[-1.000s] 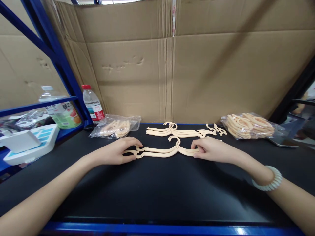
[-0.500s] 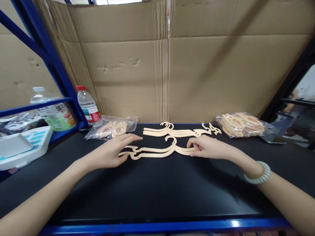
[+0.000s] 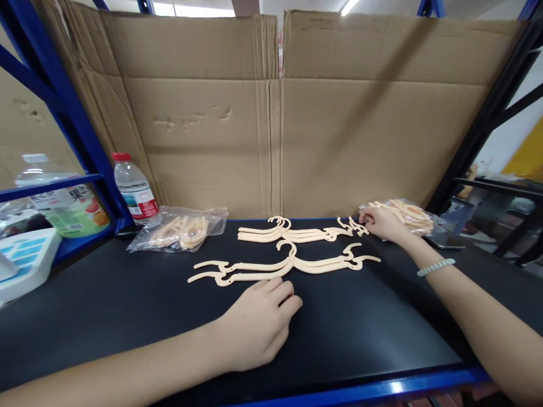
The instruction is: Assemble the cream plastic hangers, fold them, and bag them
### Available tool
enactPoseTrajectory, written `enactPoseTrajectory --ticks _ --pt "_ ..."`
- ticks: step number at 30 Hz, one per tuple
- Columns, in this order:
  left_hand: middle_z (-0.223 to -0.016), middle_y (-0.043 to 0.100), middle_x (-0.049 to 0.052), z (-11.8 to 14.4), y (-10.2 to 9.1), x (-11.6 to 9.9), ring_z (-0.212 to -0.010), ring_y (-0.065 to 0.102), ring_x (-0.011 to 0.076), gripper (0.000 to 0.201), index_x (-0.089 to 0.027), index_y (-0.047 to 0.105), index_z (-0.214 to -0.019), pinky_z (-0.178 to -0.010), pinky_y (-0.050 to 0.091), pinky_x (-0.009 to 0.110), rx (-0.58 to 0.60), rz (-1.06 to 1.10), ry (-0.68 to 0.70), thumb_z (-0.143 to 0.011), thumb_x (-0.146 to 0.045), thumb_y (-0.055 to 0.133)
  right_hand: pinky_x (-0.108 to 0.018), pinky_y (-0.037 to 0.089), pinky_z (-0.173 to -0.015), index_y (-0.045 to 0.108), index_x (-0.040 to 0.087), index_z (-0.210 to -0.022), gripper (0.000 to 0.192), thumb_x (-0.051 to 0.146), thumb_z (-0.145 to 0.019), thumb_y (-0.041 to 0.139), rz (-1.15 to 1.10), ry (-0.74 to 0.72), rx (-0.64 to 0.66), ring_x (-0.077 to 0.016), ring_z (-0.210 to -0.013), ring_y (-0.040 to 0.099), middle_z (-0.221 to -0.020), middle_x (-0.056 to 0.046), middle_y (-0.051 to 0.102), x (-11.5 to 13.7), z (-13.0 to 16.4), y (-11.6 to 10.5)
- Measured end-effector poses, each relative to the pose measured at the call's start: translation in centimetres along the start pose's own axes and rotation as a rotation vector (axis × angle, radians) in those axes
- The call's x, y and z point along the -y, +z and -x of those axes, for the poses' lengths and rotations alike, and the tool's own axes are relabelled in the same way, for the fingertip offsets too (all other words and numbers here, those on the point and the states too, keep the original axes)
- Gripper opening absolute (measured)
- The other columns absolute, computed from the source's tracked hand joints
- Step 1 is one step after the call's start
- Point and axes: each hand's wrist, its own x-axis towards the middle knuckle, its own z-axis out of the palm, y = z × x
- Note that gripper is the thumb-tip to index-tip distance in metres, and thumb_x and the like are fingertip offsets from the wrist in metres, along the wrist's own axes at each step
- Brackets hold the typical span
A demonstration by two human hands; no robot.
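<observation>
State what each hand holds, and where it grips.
Left hand holds nothing, resting on the black table. Right hand touches the clear bag of cream hangers; grip unclear.

Water bottle [image 3: 132,187] stands back-left beside a blue rack post [image 3: 70,121]; juice bottle [image 3: 63,198] further left, cardboard wall [image 3: 271,124] behind.

On the bench [image 3: 127,305], one hanger [image 3: 284,265] lies in front of a hanger pile [image 3: 297,232]; bags sit left [image 3: 178,230] and right [image 3: 407,213].

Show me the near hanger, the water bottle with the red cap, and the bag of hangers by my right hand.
near hanger [image 3: 292,247], head view, on its hook
water bottle [image 3: 134,192], head view, on its label
bag of hangers [image 3: 413,217], head view, on the hangers inside
</observation>
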Motion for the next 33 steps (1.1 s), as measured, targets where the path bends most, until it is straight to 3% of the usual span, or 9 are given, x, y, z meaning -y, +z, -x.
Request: enactPoseTrajectory --ticks 4,8,15,23,33 --pt "-0.105 0.054 0.009 0.5 0.2 0.1 -0.094 0.051 0.0226 0.032 -0.019 0.053 -0.115 -0.086 0.045 0.037 -0.055 0.139 -0.012 -0.086 -0.012 0.041 -0.023 0.038 -0.055 0.063 0.018 -0.071 0.029 0.0 -0.059 0.044 0.018 -0.003 0.032 -0.0157 -0.061 0.057 -0.065 -0.001 0.063 -1.2 -0.1 0.4" --pt "-0.109 0.053 0.009 1.0 -0.3 0.5 -0.097 0.05 0.0223 0.034 -0.021 0.052 -0.118 -0.087 0.045 0.037 -0.024 0.19 -0.005 -0.087 -0.011 0.041 -0.024 0.044 -0.061 0.066 0.017 -0.08 0.028 0.002 -0.065 0.048 0.022 -0.026 0.06 -0.0177 -0.068 0.062 -0.074 -0.003 0.069 -1.7 0.1 0.4" --pt "-0.111 0.053 0.008 1.0 -0.5 0.5 -0.1 0.051 0.022 0.036 -0.022 0.051 -0.12 -0.09 0.045 0.037 -0.011 0.214 0.006 -0.087 -0.011 0.042 -0.032 0.049 -0.082 0.073 0.017 -0.092 0.022 0.014 -0.073 0.063 0.032 -0.157 0.17 -0.0244 -0.091 0.065 -0.097 -0.009 0.072 -1.5 0.4 1.1" --pt "-0.11 0.054 0.008 0.9 -0.2 0.8 -0.098 0.051 0.022 0.036 -0.022 0.052 -0.119 -0.088 0.046 0.037 -0.049 0.207 0.031 -0.087 -0.011 0.041 -0.03 0.051 -0.075 0.076 0.018 -0.084 0.021 0.008 -0.074 0.061 0.072 -0.165 0.221 -0.023 -0.08 0.067 -0.087 -0.008 0.074 -1.2 0.1 1.8" --pt "-0.108 0.055 0.008 1.1 -0.1 0.6 -0.096 0.053 0.0221 0.036 -0.022 0.054 -0.119 -0.087 0.046 0.036 -0.091 0.199 0.037 -0.086 -0.011 0.043 -0.029 0.047 -0.067 0.072 0.016 -0.08 0.019 0.009 -0.077 0.055 0.104 -0.136 0.18 -0.0205 -0.071 0.065 -0.078 -0.007 0.072 -1.5 0.2 2.0"
